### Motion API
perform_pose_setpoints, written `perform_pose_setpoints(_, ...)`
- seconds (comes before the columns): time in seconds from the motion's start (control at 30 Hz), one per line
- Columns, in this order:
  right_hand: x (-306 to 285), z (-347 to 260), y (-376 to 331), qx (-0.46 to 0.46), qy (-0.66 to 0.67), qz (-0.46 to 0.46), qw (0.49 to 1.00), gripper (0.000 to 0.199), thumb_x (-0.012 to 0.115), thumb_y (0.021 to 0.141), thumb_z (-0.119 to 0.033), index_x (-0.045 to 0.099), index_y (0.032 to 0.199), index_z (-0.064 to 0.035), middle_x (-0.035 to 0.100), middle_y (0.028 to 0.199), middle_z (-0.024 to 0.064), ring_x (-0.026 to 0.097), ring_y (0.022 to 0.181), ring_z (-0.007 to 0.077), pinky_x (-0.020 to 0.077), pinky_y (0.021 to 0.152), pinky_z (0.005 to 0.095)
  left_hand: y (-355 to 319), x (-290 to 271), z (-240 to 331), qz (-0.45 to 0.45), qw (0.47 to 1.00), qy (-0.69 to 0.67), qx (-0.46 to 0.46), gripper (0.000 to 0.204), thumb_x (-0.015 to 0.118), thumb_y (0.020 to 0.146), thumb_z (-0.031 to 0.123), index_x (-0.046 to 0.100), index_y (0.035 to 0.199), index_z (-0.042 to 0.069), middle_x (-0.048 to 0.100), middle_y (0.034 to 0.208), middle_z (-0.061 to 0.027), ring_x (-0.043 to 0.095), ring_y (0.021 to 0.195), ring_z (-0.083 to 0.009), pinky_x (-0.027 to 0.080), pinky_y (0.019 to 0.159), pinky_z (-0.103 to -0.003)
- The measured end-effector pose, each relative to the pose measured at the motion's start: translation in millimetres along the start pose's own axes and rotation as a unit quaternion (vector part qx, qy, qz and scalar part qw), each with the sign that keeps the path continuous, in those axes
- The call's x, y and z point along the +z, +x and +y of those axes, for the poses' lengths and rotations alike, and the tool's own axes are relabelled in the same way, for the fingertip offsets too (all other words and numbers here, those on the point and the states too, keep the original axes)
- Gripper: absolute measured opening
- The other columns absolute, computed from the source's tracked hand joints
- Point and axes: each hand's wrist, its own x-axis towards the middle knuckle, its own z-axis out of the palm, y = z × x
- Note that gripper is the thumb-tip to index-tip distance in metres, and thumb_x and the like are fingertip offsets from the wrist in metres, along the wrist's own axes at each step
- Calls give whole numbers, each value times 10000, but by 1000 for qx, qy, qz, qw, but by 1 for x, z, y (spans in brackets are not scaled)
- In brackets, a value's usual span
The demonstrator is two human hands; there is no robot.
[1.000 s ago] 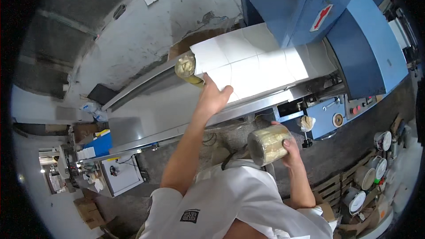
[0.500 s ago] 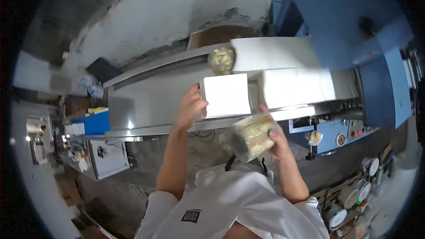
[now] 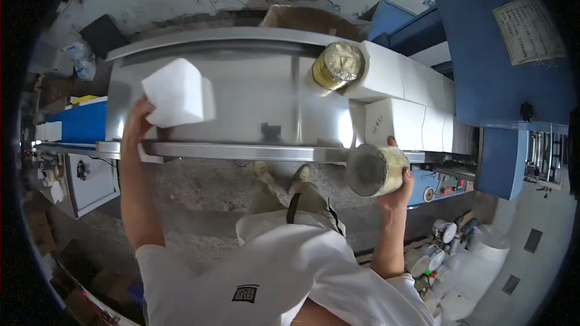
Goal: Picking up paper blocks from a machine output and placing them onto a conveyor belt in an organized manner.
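Observation:
Over the left part of the metal table (image 3: 241,90), my left hand (image 3: 139,119) has its fingers closed on the near left side of a white box (image 3: 175,92). Whether the box rests on the metal or hangs just above it, I cannot tell. My right hand (image 3: 399,188) is wrapped around a cylinder in shiny gold wrapping (image 3: 394,166), its round grey end turned to the left. This cylinder is tilted on its side by the table's near edge. A second gold-wrapped cylinder (image 3: 338,66) stands on the table beside the white boxes.
Two rows of white boxes (image 3: 417,124) line the table's right part, up against a blue machine (image 3: 501,54). Behind the table is an open cardboard carton (image 3: 314,21). A raised rail (image 3: 241,153) runs along the near edge. Several white buckets stand at the lower right.
My left hand has carried the white box leftward, away from the rows. The cylinder in my right hand has shifted right and up. The head view has also moved.

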Motion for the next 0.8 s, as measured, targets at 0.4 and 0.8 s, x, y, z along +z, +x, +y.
perform_pose_setpoints(0.4, -28, -38, -18, 80, 30, -53, 995, 1101, 766, 693, -501, 249, 1486, 62, 513, 1336, 202, 540, 1214, 294, 418, 1062, 385, -108, 384, 57, -196, 978, 62, 43, 617, 573, 953, 421, 465, 1364, -27, 644, 1156, -222, 627, 1090, -271, 515, 904, -361)
perform_pose_setpoints(0.8, -144, -91, -52, 67, 95, -94, 989, 1040, 746, 713, -463, 263, 1482, 44, 541, 1294, 190, 561, 1185, 272, 435, 1040, 371, -102, 617, 85, -95, 908, 393, 112, 1038, 659, 802, 389, 88, 1398, -239, 541, 1182, -403, 618, 1055, -445, 510, 924, -408)
